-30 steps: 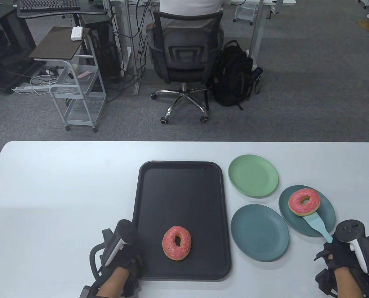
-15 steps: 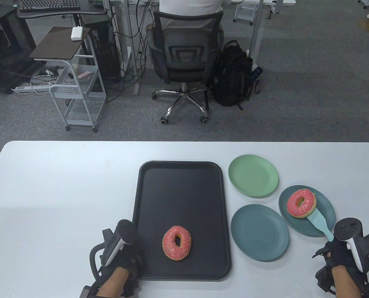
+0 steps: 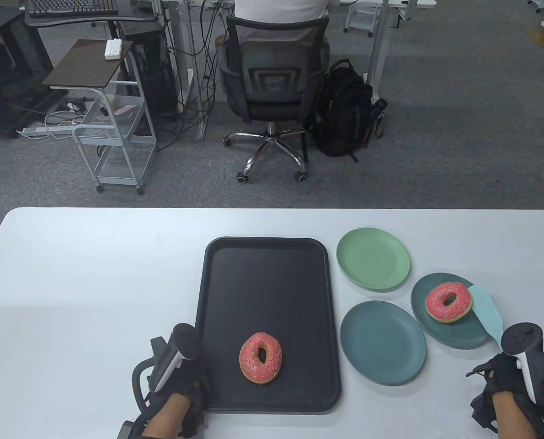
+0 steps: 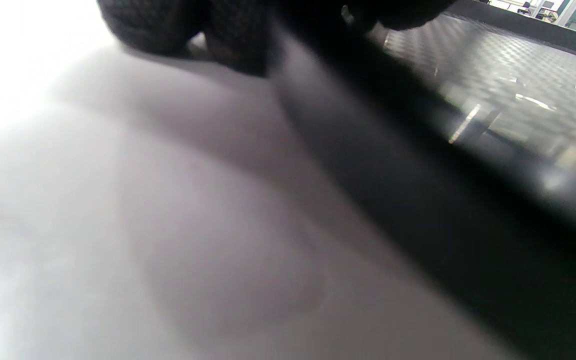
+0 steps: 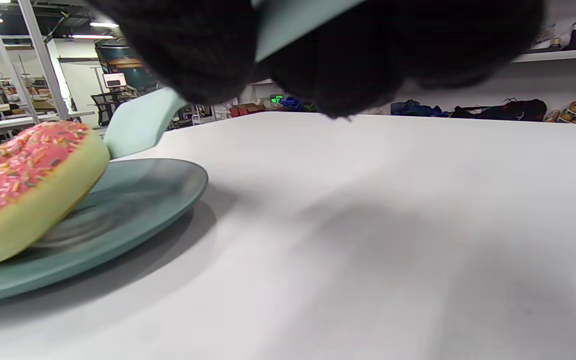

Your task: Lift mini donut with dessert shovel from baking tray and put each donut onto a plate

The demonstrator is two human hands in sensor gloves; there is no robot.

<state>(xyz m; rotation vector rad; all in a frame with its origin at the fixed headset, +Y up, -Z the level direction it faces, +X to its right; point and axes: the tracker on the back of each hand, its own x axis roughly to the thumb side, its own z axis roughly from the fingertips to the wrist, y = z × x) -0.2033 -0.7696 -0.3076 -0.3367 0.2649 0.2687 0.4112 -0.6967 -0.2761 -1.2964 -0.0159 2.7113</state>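
Note:
One pink sprinkled donut [image 3: 260, 357] lies on the black baking tray [image 3: 263, 283], near its front. A second pink donut [image 3: 448, 302] [image 5: 23, 185] sits on the right-hand dark teal plate [image 3: 455, 340] [image 5: 118, 215]. The pale blue dessert shovel [image 3: 486, 313] [image 5: 138, 122] stands free just right of that donut, over the plate's right rim. My right hand [image 3: 512, 384] grips its handle between gloved fingers [image 5: 188, 45]. My left hand [image 3: 180, 379] holds the tray's front-left rim, its fingers [image 4: 158, 25] on the table beside the tray [image 4: 493, 65].
A light green plate [image 3: 373, 264] and another dark teal plate [image 3: 382, 342] lie bare between the tray and the loaded plate. Beyond the white table's far edge [image 3: 272, 209] stand an office chair with a seated person, a backpack and a trolley.
The shovel has slid out from under the right donut and swung to its right side. The donut has settled on the plate. My right hand shifted slightly right; the left hand stayed still.

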